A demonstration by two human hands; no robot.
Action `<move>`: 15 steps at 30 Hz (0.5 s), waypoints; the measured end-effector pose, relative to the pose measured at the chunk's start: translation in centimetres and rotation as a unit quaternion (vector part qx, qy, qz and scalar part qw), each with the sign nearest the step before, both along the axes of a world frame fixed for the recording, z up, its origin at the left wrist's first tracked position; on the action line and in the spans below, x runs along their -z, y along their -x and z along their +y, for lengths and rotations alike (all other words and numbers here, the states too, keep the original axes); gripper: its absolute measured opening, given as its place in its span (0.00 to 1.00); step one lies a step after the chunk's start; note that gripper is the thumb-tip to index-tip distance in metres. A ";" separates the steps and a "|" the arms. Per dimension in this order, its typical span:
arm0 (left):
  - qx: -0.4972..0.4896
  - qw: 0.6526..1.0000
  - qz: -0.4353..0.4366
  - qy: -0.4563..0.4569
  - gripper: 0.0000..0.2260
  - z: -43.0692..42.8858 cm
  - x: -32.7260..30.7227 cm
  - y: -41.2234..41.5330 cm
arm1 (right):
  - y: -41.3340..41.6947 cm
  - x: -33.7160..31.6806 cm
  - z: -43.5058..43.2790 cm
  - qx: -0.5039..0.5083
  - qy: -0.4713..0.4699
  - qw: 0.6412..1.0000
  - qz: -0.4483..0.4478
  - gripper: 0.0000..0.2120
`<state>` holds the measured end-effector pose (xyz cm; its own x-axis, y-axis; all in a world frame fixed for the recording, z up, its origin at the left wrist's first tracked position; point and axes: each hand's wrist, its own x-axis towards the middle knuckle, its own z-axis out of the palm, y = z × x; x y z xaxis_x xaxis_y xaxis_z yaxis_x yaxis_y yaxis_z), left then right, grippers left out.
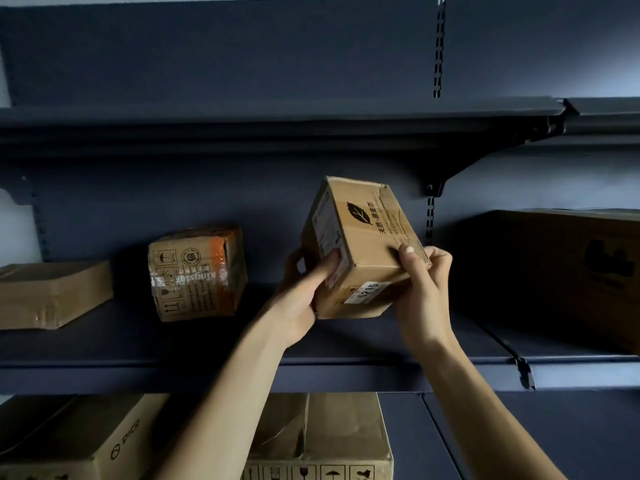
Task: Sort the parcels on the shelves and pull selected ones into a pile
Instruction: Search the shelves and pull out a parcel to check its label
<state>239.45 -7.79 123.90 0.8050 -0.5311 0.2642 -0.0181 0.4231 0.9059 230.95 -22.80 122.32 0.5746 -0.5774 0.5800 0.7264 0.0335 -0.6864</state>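
Cardboard parcel (360, 251) tilted, gripped by left hand (300, 299) & right hand (424, 289), taped box (197, 271) beside.

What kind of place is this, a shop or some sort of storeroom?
Probably a parcel storeroom or pickup point. Dark metal shelving carries taped cardboard parcels, and the box held in the left hand and right hand bears a number sticker, 6215.

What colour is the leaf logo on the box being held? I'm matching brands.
Black, printed on the plain brown held box, gripped by the left hand and right hand; head view.
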 end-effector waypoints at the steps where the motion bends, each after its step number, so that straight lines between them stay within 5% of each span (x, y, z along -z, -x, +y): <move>1: 0.011 1.000 0.008 -0.011 0.47 0.0 0.1 -0.3 | -0.2 -0.1 -0.2 -0.013 -0.027 1.000 -0.006 0.18; 6: -0.019 1.000 -0.023 0.010 0.29 -0.1 0.9 -0.6 | -0.9 -0.5 -0.5 -0.045 -0.149 0.988 0.004 0.06; 15: -0.043 0.992 -0.118 0.005 0.37 -0.5 0.7 0.0 | -1.8 -0.1 -1.3 -0.052 -0.208 0.970 0.118 0.08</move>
